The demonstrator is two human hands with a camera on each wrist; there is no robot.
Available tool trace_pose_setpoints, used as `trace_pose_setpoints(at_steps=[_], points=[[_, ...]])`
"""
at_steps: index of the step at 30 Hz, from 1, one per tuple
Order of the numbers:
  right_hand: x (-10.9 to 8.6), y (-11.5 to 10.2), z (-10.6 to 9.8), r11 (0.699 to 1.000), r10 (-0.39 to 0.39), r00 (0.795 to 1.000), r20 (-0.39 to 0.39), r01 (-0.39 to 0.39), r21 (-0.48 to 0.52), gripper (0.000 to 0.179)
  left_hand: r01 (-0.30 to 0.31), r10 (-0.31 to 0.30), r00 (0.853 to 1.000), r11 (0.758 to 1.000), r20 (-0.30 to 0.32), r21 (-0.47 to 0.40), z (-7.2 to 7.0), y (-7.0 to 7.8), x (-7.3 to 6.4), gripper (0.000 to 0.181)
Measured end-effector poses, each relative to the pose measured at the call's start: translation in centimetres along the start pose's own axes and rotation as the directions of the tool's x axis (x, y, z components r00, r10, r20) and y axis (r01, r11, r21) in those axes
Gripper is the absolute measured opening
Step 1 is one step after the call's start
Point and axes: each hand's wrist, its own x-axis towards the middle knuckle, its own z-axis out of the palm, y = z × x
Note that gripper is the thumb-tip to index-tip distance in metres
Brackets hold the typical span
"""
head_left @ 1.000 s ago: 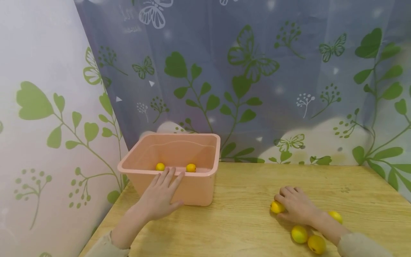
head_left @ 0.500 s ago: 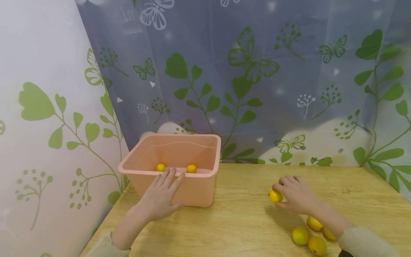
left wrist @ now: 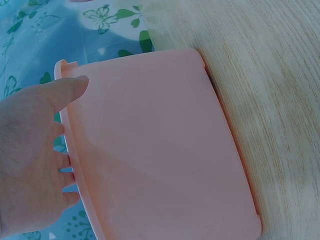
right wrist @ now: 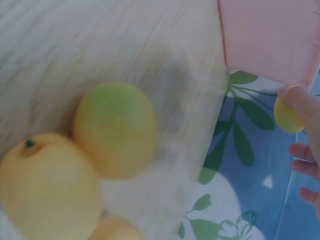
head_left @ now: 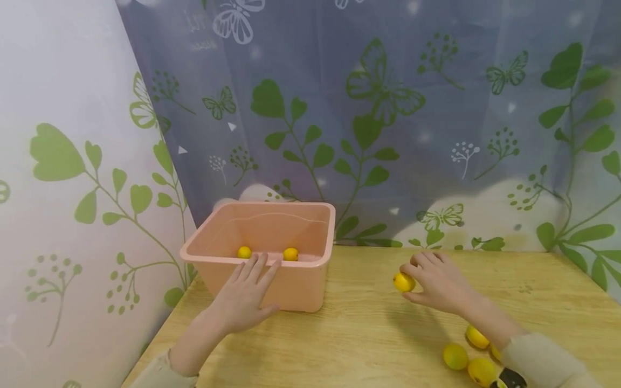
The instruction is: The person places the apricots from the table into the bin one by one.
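Note:
My right hand (head_left: 443, 285) pinches a yellow lemon (head_left: 404, 282) between thumb and fingers, above the table, with a shadow falling below it. The right wrist view shows that same lemon (right wrist: 287, 117) at its right edge. My left hand (head_left: 240, 302) rests on the front rim of a pink plastic bin (head_left: 301, 288), fingers extended over it. In the left wrist view the thumb (left wrist: 75, 89) lies along the bin's outer wall. Inside the bin are two lemons, one on the left (head_left: 245, 252) and another on the right (head_left: 290, 254).
Several more lemons (head_left: 455, 356) lie grouped on the wooden table (head_left: 368, 328) at front right, partly under my right forearm. One has a greenish top (right wrist: 116, 107). A dark object (head_left: 510, 378) shows below the right sleeve. A leaf-and-butterfly patterned cloth (head_left: 310, 108) hangs behind the table.
My right hand has lifted the lemon off the table and moved it up and left, towards the bin. One loose lemon has shifted left on the table. The left hand stays on the rim.

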Motion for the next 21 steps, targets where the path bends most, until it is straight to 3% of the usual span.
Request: trace_pose_setpoints(at_steps=[21], points=[[5.4, -1.0, -1.8, 0.999, -0.042, 0.99, -0.138, 0.042, -0.008, 0.043, 0.002, -0.002, 1.0, 1.0, 0.01, 0.015, 0.0, 0.2, 0.0, 0.079]])
